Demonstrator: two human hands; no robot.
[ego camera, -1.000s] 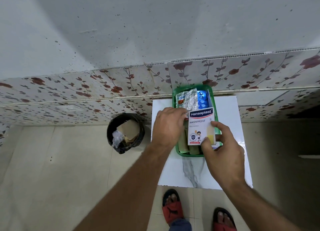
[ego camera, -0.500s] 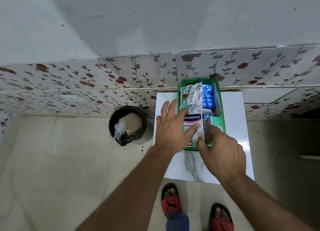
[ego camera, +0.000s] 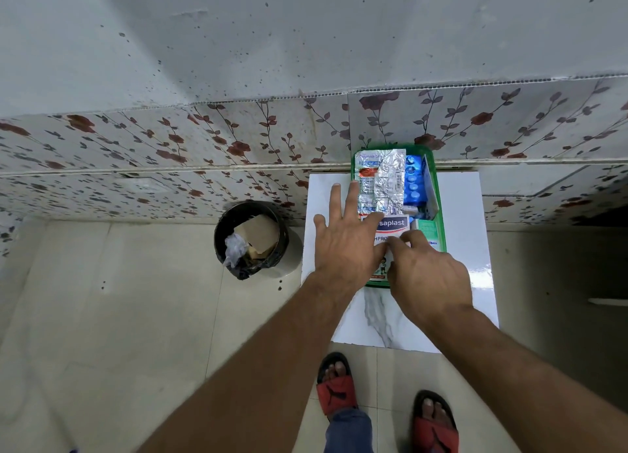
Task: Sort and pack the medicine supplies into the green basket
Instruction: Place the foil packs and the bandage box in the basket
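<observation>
Your left hand (ego camera: 343, 241) lies flat with its fingers spread wide, palm down over the near left part of the green basket (ego camera: 432, 170); it grips nothing, and its thumb rests across the plaster box (ego camera: 390, 228). Your right hand (ego camera: 430, 279) is half curled just beside it, fingertips (ego camera: 396, 243) touching the near edge of that box. Whether they pinch it or only press on it cannot be told.

The plaster box lies inside the basket, under both hands. Beyond your fingers, foil pill strips (ego camera: 382, 184) fill the far left of the basket and a blue pack (ego camera: 413, 185) sits to their right, with a green carton (ego camera: 427, 231) just past your right fingertips.

The basket stands on a white board (ego camera: 458, 214), its far end close to the flowered wall tiles (ego camera: 204, 146). There is bare board to the right of your right hand and a narrower strip left of your left hand. A black bin (ego camera: 251, 238) stands on the floor well to your left, apart from the board's left edge.
</observation>
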